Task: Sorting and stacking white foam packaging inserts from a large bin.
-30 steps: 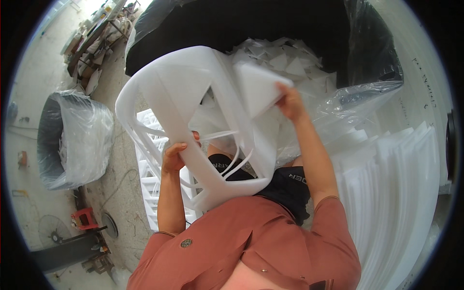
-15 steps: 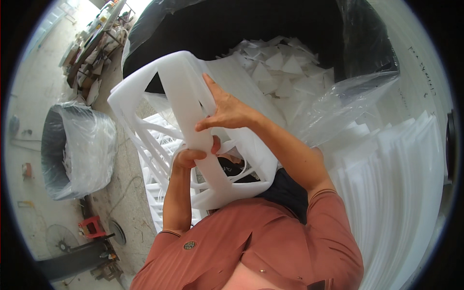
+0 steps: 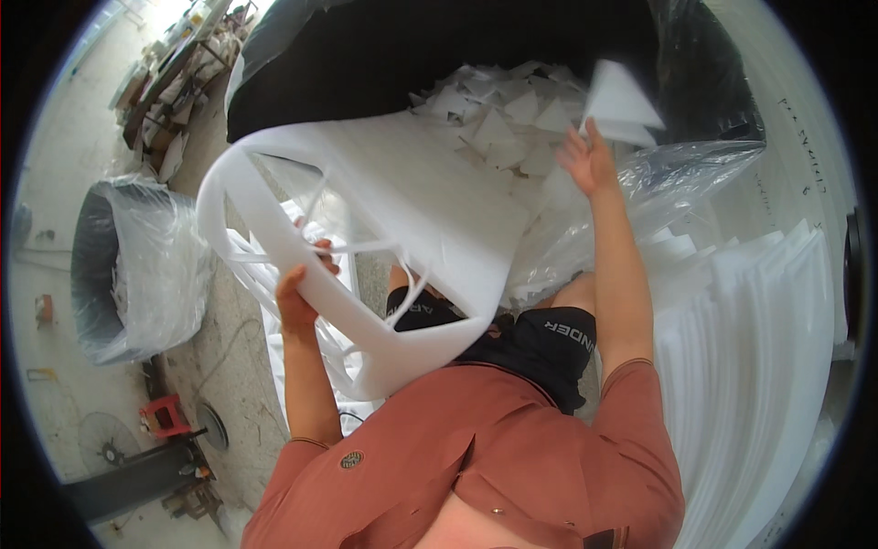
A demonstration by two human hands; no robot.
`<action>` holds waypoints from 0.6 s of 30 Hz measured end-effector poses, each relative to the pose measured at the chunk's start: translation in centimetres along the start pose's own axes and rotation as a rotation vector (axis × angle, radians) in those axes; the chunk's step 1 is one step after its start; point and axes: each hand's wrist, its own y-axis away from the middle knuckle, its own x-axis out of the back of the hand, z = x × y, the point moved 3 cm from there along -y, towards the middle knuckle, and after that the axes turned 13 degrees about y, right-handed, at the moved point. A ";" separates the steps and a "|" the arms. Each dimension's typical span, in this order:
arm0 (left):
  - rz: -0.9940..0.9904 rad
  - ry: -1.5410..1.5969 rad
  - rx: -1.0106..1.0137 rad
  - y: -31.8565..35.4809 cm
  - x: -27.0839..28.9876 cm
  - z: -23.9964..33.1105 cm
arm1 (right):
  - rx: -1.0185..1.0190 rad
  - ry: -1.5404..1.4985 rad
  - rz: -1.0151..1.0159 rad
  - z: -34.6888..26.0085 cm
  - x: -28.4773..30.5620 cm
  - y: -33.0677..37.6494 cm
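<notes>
I see the white foam sheet (image 3: 430,178) in front of the wearer's chest, tilted and curved, its large cut-out openings facing the camera and its far end reaching toward the pile of triangular offcuts (image 3: 521,119). The left hand (image 3: 298,297) is closed around a solid strip of it, thumb on the near face, fingers coming through an opening behind. The right hand (image 3: 588,165) is raised beyond the sheet's right side, fingers loosely extended, tips against a blurred white triangle (image 3: 620,99); I cannot tell whether they grip it or have let it go.

Around that pile I make out a big black container (image 3: 384,64) draped with clear plastic (image 3: 681,178). Many more foam sheets (image 3: 741,366) stand stacked at right. Farther left is a smaller plastic-draped bin (image 3: 160,284), with a red stand (image 3: 166,416) and a fan (image 3: 108,450) below it.
</notes>
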 end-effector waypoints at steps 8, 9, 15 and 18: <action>0.105 0.055 -0.140 2.3 3.5 4.1 | -0.922 -0.568 0.125 20.7 -9.8 13.5; 0.211 -0.030 -0.072 2.8 4.4 3.9 | -0.733 -0.609 0.006 20.5 -11.3 14.1; 0.821 -0.137 -0.216 8.0 8.6 0.2 | -0.606 -0.691 -0.093 20.6 -12.6 16.1; 0.975 -1.093 -0.757 10.7 1.0 -2.2 | -0.620 -0.645 -0.147 20.7 -11.8 16.9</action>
